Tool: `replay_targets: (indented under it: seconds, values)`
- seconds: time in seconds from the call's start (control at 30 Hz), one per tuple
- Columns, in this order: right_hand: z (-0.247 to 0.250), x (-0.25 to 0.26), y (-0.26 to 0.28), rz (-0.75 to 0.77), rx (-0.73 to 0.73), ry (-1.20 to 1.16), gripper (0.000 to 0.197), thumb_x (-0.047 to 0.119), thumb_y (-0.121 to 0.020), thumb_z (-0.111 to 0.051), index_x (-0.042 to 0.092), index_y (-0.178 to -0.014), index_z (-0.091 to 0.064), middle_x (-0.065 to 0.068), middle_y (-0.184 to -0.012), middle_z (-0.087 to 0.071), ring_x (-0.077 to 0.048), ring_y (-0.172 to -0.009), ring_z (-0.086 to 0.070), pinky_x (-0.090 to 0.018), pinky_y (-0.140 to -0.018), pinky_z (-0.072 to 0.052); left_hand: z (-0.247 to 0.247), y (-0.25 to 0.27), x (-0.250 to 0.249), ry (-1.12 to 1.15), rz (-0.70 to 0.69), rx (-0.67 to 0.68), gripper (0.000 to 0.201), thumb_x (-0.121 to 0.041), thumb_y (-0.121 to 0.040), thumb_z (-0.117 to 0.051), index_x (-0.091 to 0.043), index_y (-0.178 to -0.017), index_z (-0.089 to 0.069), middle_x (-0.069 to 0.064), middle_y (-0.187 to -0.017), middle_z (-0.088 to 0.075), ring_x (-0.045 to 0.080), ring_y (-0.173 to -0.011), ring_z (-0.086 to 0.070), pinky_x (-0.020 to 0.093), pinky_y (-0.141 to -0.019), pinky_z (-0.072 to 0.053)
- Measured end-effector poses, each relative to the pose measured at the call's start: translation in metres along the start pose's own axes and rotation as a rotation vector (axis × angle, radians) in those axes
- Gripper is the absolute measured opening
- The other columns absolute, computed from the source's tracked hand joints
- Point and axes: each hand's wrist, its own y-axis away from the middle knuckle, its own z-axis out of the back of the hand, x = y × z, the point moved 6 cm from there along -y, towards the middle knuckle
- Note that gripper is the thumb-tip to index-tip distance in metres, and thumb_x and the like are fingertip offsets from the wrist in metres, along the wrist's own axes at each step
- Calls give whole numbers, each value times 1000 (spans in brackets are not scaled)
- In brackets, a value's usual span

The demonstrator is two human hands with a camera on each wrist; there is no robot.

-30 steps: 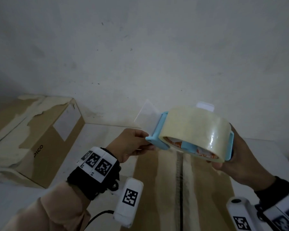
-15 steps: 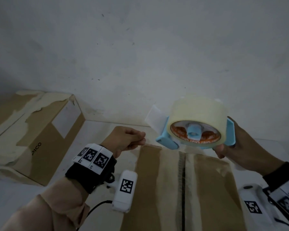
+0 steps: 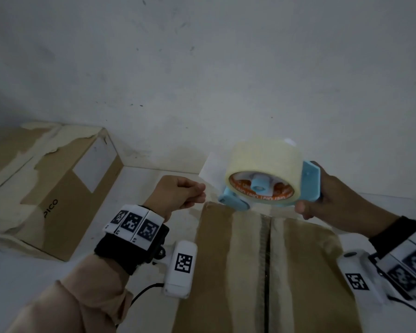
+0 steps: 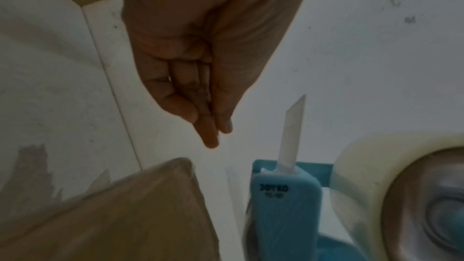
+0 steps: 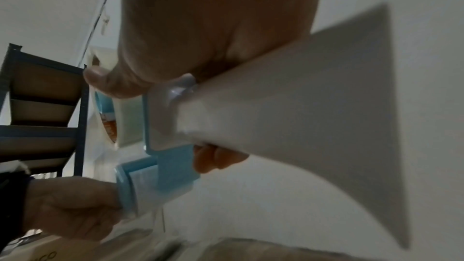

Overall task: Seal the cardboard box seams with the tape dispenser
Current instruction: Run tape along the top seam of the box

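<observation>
Fingers (image 5: 220,158) of the right hand (image 3: 334,200) curl round the rear plate of the light-blue plastic tape dispenser (image 3: 269,181), thumb on the near side, a firm full grip. It carries a wide roll of clear packing tape (image 3: 264,162) with an orange-printed core facing the head camera. Fingers (image 4: 206,126) of the left hand (image 3: 178,193) are drawn together, thumb against forefinger tip; nothing can be made out between them, and whether a clear film is pinched there cannot be told.

A short white-looking tab of loose tape (image 4: 292,134) stands up from the dispenser's blue nose, just beside the left fingertips on their right and apart from them. The left hand is the nearer one to that tab.

Below both hands lies the brown cardboard box (image 3: 214,260), flaps closed. Its centre seam (image 3: 265,260) runs as a dark line from directly under the dispenser's nose toward the wearer, so its long axis points away from the right fingers and back along the forearm. Pale bands flank the seam; whether these are tape cannot be told.

Judgement: the seam appears unsealed at this end, and the dispenser hovers above the far edge without contact. The coming move turns on bringing the nose down onto the seam's far end.

A second, torn brown carton (image 3: 46,188) sits well apart to the left of the left fingers, against the white wall (image 3: 202,68).
</observation>
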Motion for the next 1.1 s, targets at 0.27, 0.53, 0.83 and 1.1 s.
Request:
replay_targets:
  seconds: [0.27, 0.53, 0.83, 1.1]
  values:
    - [-17, -5, -12, -91, 80, -10, 73, 62, -45, -69, 31, -105, -40, 5, -92, -59, 5, -70, -60, -14, -51, -47, 7, -1, 11, -3, 54, -43, 12, -13, -84, -64, -11, -72, -64, -1, -61, -69, 1, -51, -65, 16, -59, -50]
    - [-23, -3, -16, -90, 76, -13, 86, 73, -39, -70, 32, -108, -40, 8, -95, -59, 9, -75, -60, -7, -53, -44, 11, -3, 21, -11, 73, -31, 15, -13, -85, -63, -13, -70, -62, -7, -51, -68, -2, -49, -64, 10, -51, -49]
    - [-25, -8, -14, -90, 73, -37, 87, 61, -47, -71, 19, -116, -38, 6, -99, -58, 11, -75, -59, -7, -52, -44, 4, -6, 40, 57, 174, 60, 7, -17, -83, -65, -11, -81, -62, 0, -73, -68, 4, -65, -65, 17, -62, -49]
    - [-25, -14, -12, -68, 50, -78, 99, 75, -47, -68, 11, -116, -36, 4, -99, -56, 8, -81, -60, -8, -54, -45, -8, -10, 51, 10, 220, 157, 3, -12, -88, -59, -11, -85, -60, -2, -70, -64, -4, -52, -61, 18, -63, -44]
